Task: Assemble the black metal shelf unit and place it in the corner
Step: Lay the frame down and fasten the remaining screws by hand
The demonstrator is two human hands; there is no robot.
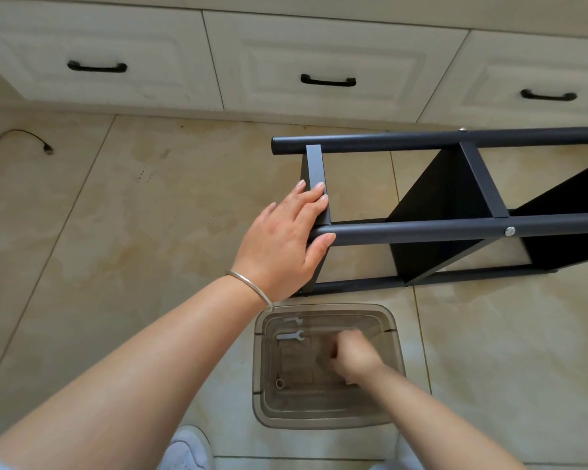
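The black metal shelf unit with round tubes and flat panels point(455, 205) is lying on its side on the beige tiled floor point(150, 215), just in front of the cream cabinet drawers with black handles point(326, 62). Its near end is about at the middle of the view, and the rest is running out past the right edge.

The left hand point(286, 239), with a thin silver bangle point(252, 286) on the wrist, is resting on the end of the shelf unit. The fingers are almost straight and are lying over the flat end bar, while the thumb is touching the round black tube below it. The hand is mostly open and is steadying the frame more than gripping it.

The right hand point(353, 356) is reaching down into a clear smoky plastic bin point(262, 368) that is standing on the floor just beside the shelf unit. Its fingers are curled, but the hand is blurred, and I cannot tell if it is holding something. Inside the bin a small flat silver wrench point(290, 335) is lying near the far wall, apart from the hand. A white shoe point(187, 449) is showing at the bottom edge.
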